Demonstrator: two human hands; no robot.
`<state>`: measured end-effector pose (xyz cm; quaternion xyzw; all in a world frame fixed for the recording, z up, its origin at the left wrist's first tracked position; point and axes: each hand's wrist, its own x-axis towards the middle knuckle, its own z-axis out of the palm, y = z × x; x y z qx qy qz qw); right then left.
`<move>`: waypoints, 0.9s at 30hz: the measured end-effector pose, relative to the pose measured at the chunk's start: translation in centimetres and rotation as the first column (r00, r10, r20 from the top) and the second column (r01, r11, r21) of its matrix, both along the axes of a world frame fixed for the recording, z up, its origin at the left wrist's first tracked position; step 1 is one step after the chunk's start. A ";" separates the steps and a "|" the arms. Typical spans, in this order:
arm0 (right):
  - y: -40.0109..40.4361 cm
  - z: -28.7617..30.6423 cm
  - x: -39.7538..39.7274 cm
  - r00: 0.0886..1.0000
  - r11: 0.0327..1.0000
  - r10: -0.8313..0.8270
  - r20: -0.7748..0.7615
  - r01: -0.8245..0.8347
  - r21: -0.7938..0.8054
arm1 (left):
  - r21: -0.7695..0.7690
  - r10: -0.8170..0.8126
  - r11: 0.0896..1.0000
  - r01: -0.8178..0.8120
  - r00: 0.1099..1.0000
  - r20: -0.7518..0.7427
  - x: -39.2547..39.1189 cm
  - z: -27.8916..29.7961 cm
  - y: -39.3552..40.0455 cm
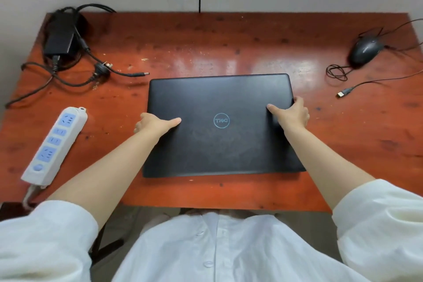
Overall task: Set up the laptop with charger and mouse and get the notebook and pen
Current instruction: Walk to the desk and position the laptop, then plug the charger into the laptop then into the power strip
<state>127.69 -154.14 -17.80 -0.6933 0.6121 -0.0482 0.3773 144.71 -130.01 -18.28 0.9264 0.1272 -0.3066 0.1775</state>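
Laptop (219, 126), black, lid closed with the round logo facing up, lies flat near the middle of the reddish wooden table (229, 48), its near edge close to the table's front edge. Left hand (155, 124) grasps the laptop's left edge: thumb laid on the lid, fingers wrapped down over the side and out of sight. Right hand (291, 113) grasps the right edge in the same manner, thumb on top of the lid, fingers curled around the side. Both forearms are bare, with white sleeves (377, 217) pushed up to the elbows. Charger (60, 38), a black power brick with tangled black cable, sits at the far left corner of the table; its wall plug (103, 68) lies unplugged on the surface, and the barrel connector (143, 73) rests just beyond the laptop's far left corner, not touching it. White power strip (55, 144) with blue sockets lies at the left side of the table, well apart from the laptop. Mouse (365, 50), black and wired, rests at the far right; its thin cable loops loosely and the USB plug (344, 92) lies free on the table to the right of the laptop. Notebook and pen are not visible in this view.
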 end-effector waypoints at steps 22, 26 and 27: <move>3.8 -1.1 -1.0 0.937 0.932 0.227 -0.266 -0.289 -0.220 | 0.076 -0.167 0.984 0.158 0.979 0.121 -1.1 0.7 1.1; 6.3 -0.8 1.8 0.804 0.773 0.502 -0.319 -0.582 -0.252 | 0.133 -0.302 0.951 0.281 0.934 0.191 -1.6 1.4 1.3; 7.1 -0.7 2.8 0.766 0.729 0.565 -0.306 -0.637 -0.250 | 0.134 -0.339 0.939 0.317 0.918 0.207 -1.6 1.5 1.6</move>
